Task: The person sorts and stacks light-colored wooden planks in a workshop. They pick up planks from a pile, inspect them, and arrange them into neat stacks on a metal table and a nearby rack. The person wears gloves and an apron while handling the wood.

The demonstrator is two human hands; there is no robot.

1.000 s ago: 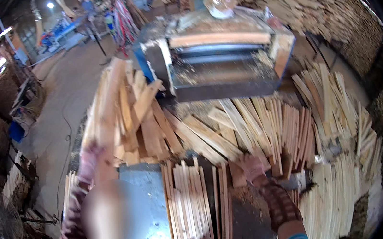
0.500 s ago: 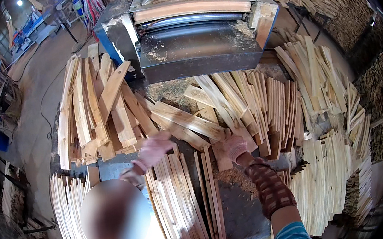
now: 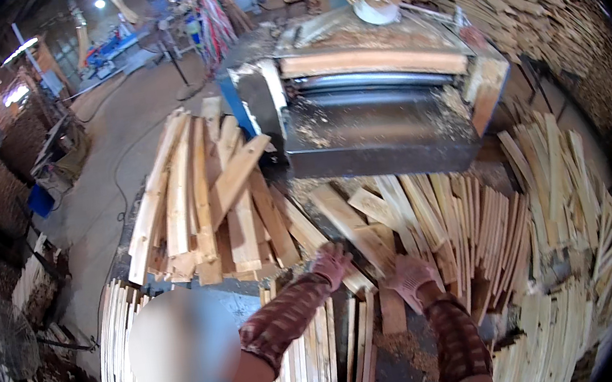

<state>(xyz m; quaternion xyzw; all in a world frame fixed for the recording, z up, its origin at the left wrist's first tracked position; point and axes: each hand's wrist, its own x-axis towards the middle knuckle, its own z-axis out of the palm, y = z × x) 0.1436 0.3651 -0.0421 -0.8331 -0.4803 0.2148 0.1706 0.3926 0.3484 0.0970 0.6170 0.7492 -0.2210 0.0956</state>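
Observation:
My left hand (image 3: 330,264), in a pink work glove and checked sleeve, has its fingers curled on a wooden board (image 3: 299,222) that slants across the bench. To its right, my right hand (image 3: 413,279), gloved the same way, grips the near end of another wooden board (image 3: 345,219). That board lies tilted over other loose pieces, one of them a short flat board (image 3: 393,311) just below its near end. Both palms are turned down, so the undersides of the fingers are hidden.
Ahead stands a planer-like machine (image 3: 383,130) with a roller and metal bed. Loose boards (image 3: 187,199) are heaped left of it. Rows of strips (image 3: 493,232) lie to the right, and more stacked strips (image 3: 309,360) stand nearest me. A blurred disc hides part of the lower left.
My view has turned left. My left hand has come right and down onto a board. The board at my right hand has swung to a steeper slant, its far end shifting rightward.

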